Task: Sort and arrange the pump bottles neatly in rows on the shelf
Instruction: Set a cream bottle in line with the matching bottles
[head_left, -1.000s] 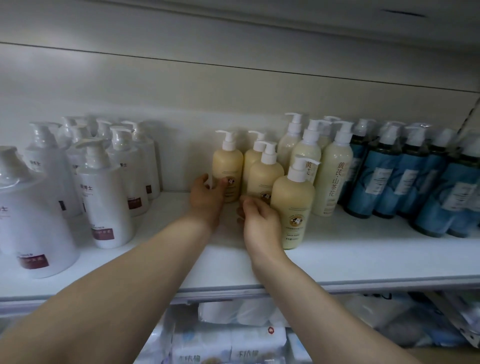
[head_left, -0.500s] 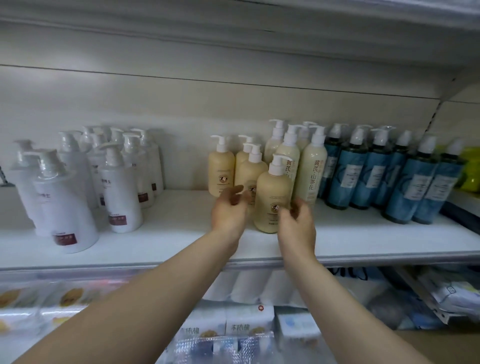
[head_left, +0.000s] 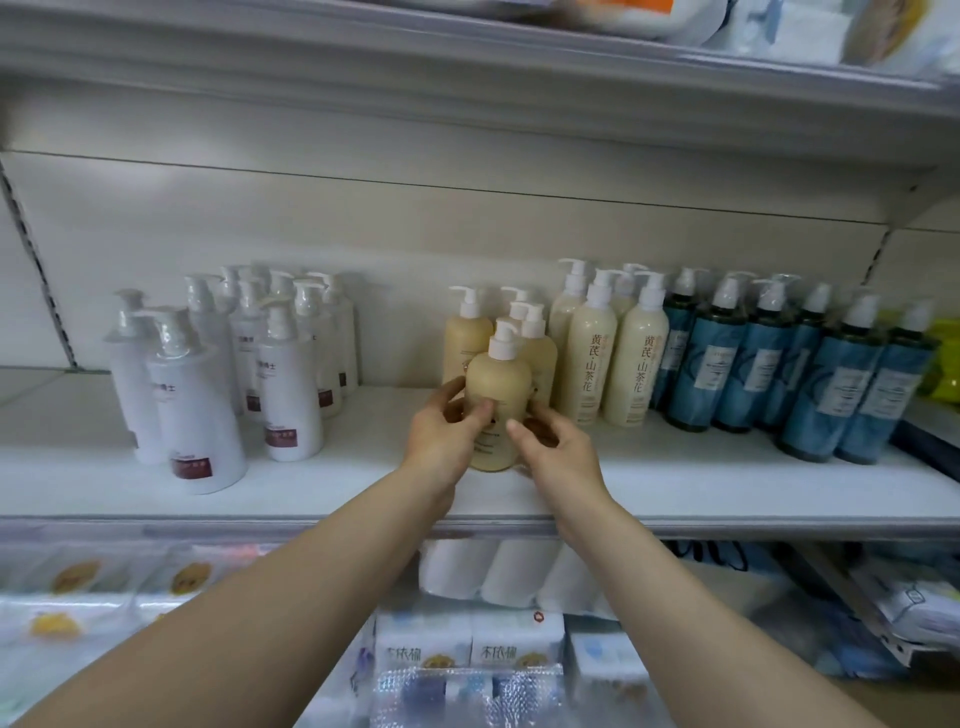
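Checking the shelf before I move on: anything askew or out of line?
Nothing spilled or tipped. The white bottles stand staggered, not in rows. Both hands hold one tan bottle ahead of its group.

Both hands (head_left: 498, 441) now grip the front tan bottle (head_left: 496, 395), seemingly shifted leftward.

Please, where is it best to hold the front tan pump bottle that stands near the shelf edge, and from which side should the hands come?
Probably the wide round body of the front tan pump bottle, below the shoulder, approached from the open front with one hand on each flank, as the left hand and right hand do now. It stands upright, other bottles crowd behind it, and the narrow white pump head offers a poor hold.
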